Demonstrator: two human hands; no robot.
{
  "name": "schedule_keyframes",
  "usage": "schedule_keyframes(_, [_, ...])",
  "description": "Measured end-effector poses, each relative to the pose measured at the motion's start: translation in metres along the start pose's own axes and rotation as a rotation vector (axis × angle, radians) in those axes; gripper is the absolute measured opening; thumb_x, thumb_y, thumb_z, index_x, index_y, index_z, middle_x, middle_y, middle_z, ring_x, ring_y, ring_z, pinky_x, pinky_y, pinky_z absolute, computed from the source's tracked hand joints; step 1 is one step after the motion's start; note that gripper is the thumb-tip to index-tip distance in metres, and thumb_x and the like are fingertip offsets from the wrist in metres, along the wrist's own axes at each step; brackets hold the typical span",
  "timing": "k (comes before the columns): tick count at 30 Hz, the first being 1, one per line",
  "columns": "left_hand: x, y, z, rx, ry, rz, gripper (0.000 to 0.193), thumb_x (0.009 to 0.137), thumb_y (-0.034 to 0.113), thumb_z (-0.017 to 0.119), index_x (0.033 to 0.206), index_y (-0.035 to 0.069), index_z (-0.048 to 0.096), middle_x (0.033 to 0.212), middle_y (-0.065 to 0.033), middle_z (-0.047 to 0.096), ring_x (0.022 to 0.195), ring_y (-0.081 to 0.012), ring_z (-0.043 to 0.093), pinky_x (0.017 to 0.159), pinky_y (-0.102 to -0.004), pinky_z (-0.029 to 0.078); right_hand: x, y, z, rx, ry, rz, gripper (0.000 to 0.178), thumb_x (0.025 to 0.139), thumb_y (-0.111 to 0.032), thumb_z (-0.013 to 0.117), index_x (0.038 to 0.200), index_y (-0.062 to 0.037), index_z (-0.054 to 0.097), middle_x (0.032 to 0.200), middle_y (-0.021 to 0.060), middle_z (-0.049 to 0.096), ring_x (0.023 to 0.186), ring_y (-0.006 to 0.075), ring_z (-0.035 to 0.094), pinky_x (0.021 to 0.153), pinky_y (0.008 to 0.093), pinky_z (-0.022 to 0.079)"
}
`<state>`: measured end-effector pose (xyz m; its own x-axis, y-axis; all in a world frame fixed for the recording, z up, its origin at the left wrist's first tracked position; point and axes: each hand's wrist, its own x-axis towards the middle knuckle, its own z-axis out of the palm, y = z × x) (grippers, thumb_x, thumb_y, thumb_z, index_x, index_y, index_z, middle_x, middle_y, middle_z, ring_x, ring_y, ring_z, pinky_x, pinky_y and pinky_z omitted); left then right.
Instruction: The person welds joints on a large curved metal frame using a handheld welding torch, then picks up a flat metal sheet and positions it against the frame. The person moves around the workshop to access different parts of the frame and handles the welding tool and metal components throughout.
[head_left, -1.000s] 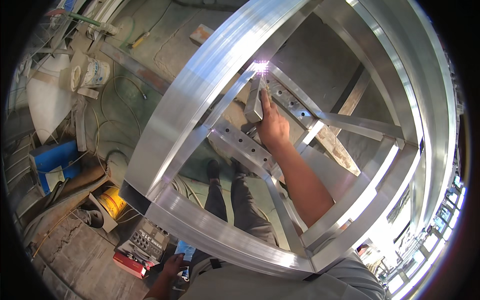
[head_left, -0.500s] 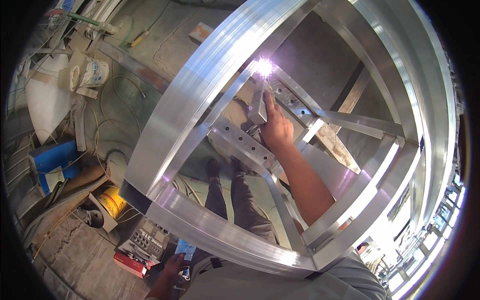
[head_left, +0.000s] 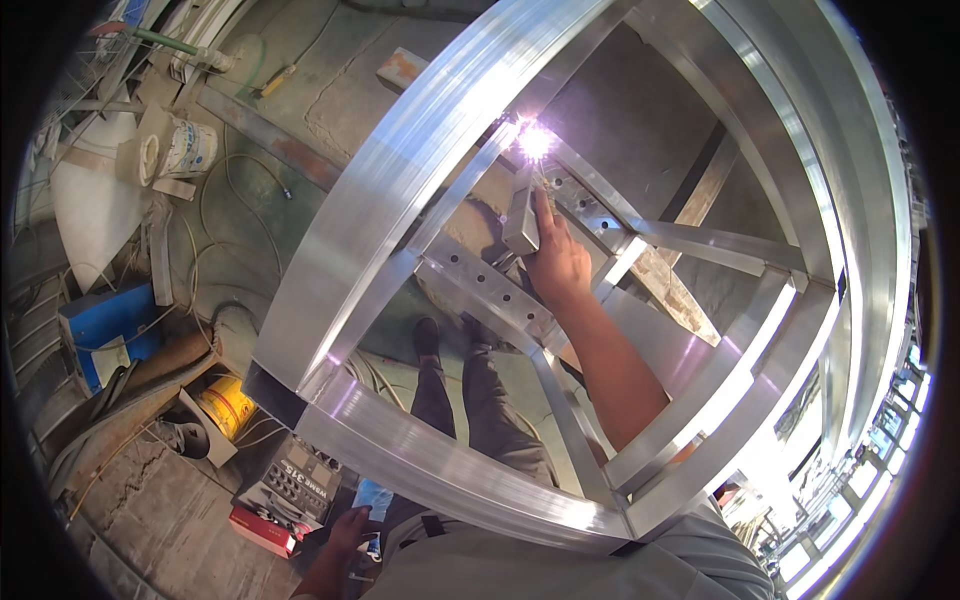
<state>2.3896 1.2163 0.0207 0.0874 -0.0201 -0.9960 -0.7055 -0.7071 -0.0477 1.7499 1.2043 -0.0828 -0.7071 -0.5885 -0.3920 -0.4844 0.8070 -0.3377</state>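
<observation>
A bright welding arc (head_left: 535, 142) burns at a corner joint of a large curved frame of shiny metal tubes (head_left: 420, 450). My right hand (head_left: 558, 262) reaches in through the frame, just short of the arc. It is closed round a welding torch, mostly hidden by the hand, with the index finger stretched forward. Beside the fingers is a box-shaped grey metal piece (head_left: 521, 222). Two drilled metal bars (head_left: 480, 280) cross inside the frame. My left hand (head_left: 350, 527) hangs low at my side, fingers curled; what they hold, if anything, cannot be made out.
A boxed device (head_left: 298, 482) and a red box (head_left: 262, 530) stand at lower left. Behind them are a yellow spool (head_left: 224, 405) and a blue case (head_left: 110, 335). Cables (head_left: 235, 190) lie on the floor near a white bucket (head_left: 190, 147). A wooden plank (head_left: 675, 295) lies below the frame.
The arc and my right hand have shifted slightly right and toward me along the joint. My left hand stays about where it was.
</observation>
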Motion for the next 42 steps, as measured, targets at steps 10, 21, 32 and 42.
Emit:
schedule_keyframes(10, [-0.007, 0.017, 0.01, 0.013, 0.011, -0.021, 0.052, 0.104, 0.038, 0.051, 0.139, 0.0, 0.049, 0.106, -0.0186, 0.071, 0.098, -0.0264, 0.071, 0.085, -0.0396, 0.057, -0.004, 0.007, 0.002, -0.004, -0.01, 0.025, 0.097, 0.079, -0.007, 0.068, 0.16, -0.0242, 0.017, 0.121, 0.0188, 0.061, 0.096, 0.039, 0.069, 0.081, 0.0488, 0.056])
schedule_keyframes(21, [0.004, 0.005, 0.006, 0.011, 0.009, 0.002, 0.053, 0.104, 0.039, 0.05, 0.139, -0.001, 0.049, 0.104, -0.019, 0.072, 0.096, -0.0277, 0.072, 0.083, -0.0392, 0.058, -0.013, 0.011, -0.005, -0.028, -0.017, 0.058, 0.096, 0.079, -0.008, 0.068, 0.159, -0.024, 0.019, 0.121, 0.0183, 0.062, 0.097, 0.0383, 0.069, 0.08, 0.0479, 0.056])
schedule_keyframes(32, [0.012, 0.0, -0.001, -0.001, -0.016, 0.032, 0.058, 0.103, 0.043, 0.051, 0.139, -0.003, 0.048, 0.099, -0.0187, 0.073, 0.091, -0.0262, 0.072, 0.081, -0.0373, 0.058, -0.017, 0.019, -0.004, -0.027, 0.022, 0.032, 0.092, 0.082, -0.015, 0.071, 0.159, -0.0223, 0.022, 0.118, 0.018, 0.062, 0.097, 0.0379, 0.069, 0.079, 0.0477, 0.056])
schedule_keyframes(42, [0.005, 0.01, 0.0, -0.028, 0.033, 0.021, 0.059, 0.101, 0.044, 0.056, 0.137, -0.003, 0.05, 0.095, -0.0162, 0.072, 0.087, -0.0234, 0.071, 0.077, -0.0354, 0.057, -0.022, 0.025, -0.005, -0.028, 0.049, 0.017, 0.094, 0.081, -0.023, 0.075, 0.159, -0.0219, 0.022, 0.118, 0.0187, 0.063, 0.099, 0.0379, 0.068, 0.08, 0.0483, 0.056])
